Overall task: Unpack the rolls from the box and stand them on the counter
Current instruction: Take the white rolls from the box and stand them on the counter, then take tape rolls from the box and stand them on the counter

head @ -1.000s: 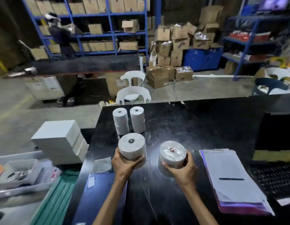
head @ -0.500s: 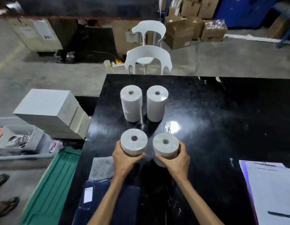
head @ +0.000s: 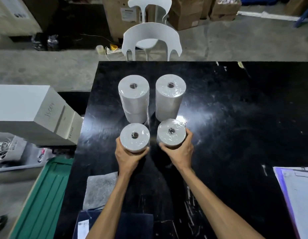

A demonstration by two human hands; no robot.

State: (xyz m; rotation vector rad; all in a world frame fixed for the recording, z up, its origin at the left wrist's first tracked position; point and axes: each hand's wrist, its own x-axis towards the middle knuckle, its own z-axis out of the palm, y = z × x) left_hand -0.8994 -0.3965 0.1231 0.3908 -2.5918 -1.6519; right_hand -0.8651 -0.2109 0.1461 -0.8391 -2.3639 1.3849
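Head view: each hand (head: pixel 128 156) (head: pixel 180 150) hides its roll's (head: pixel 134 137) (head: pixel 171 131) base.

A grey concrete floor (head: pixel 46 69) stretches behind the glossy black counter (head: pixel 236 118). 2 white plastic chairs (head: pixel 150 31) stand there. Brown cardboard boxes (head: pixel 187 16) sit beyond.
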